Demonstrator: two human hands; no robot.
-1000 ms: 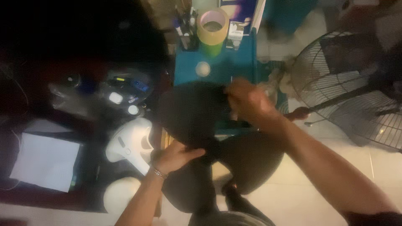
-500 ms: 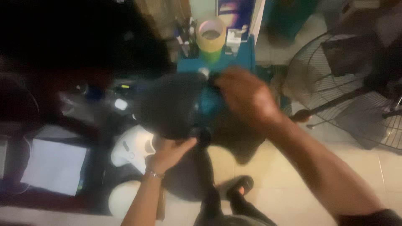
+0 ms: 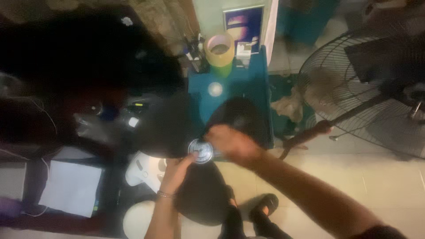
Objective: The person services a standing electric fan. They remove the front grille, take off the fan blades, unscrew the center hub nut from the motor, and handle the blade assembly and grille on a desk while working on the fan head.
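A dark three-bladed fan propeller (image 3: pixel 195 132) sits low in the middle of the view, over a teal table (image 3: pixel 256 84), its round silvery hub (image 3: pixel 200 151) facing up. The left hand (image 3: pixel 175 170) reaches up from below, fingertips touching the hub's lower edge; blur hides how far its fingers are spread. The right hand (image 3: pixel 232 144) lies curled over the hub's right side, fingers bent onto the blade there. On the teal table stand a roll of yellowish tape (image 3: pixel 219 48) and a small white disc (image 3: pixel 215 89). A wire fan guard (image 3: pixel 354 88) on a stand fills the right side over a pale tiled floor (image 3: pixel 376 177). A white sheet (image 3: pixel 71 188) lies at lower left.
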